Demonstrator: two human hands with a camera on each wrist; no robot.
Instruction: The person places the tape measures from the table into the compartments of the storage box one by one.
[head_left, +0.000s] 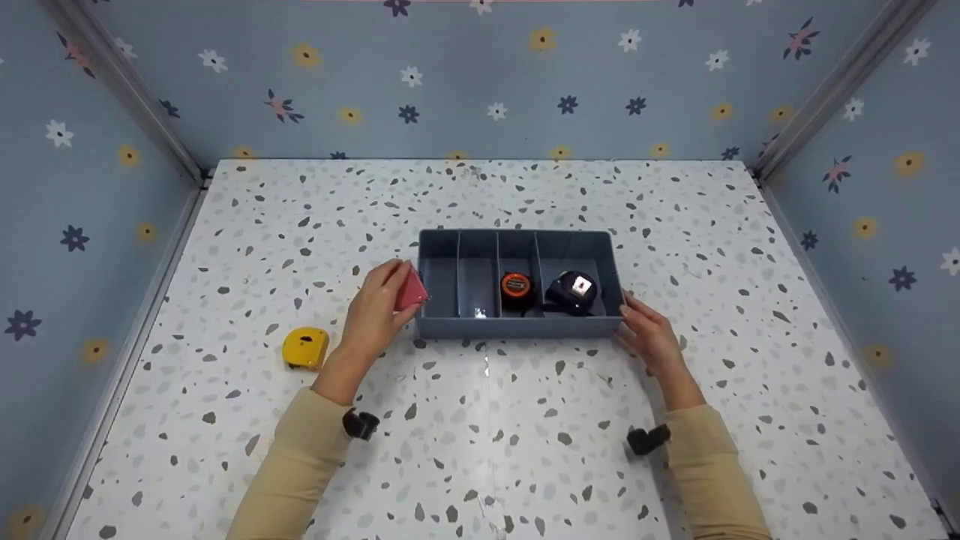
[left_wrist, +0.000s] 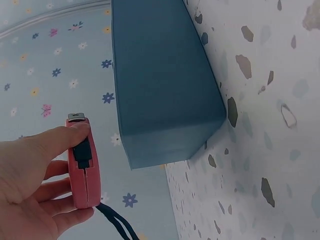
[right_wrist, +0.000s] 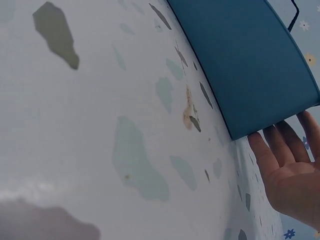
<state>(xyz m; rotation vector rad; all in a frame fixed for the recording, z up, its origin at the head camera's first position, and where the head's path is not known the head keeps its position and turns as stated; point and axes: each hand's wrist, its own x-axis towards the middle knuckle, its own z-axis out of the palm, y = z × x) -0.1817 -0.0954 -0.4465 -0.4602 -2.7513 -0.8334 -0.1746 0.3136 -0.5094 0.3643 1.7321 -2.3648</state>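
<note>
My left hand (head_left: 369,315) pinches a pink tape measure (head_left: 410,291) just outside the left end of a grey divided box (head_left: 517,328). In the left wrist view, the thumb lies at the metal hook end of this tape measure (left_wrist: 85,185), the fingers behind it, and a dark strap dangles below. Fingertips of my right hand (head_left: 651,332) touch the box's right end, the fingers only slightly bent in the right wrist view. Inside the box, a black and orange tape measure (head_left: 517,286) sits in a narrow compartment, and a dark tape measure (head_left: 574,291) in the wide right one.
A yellow tape measure (head_left: 305,348) lies on the speckled white table (head_left: 487,420), left of my left forearm. Flower-patterned panels (head_left: 450,75) stand along the back and both sides. The box's two left compartments hold nothing visible.
</note>
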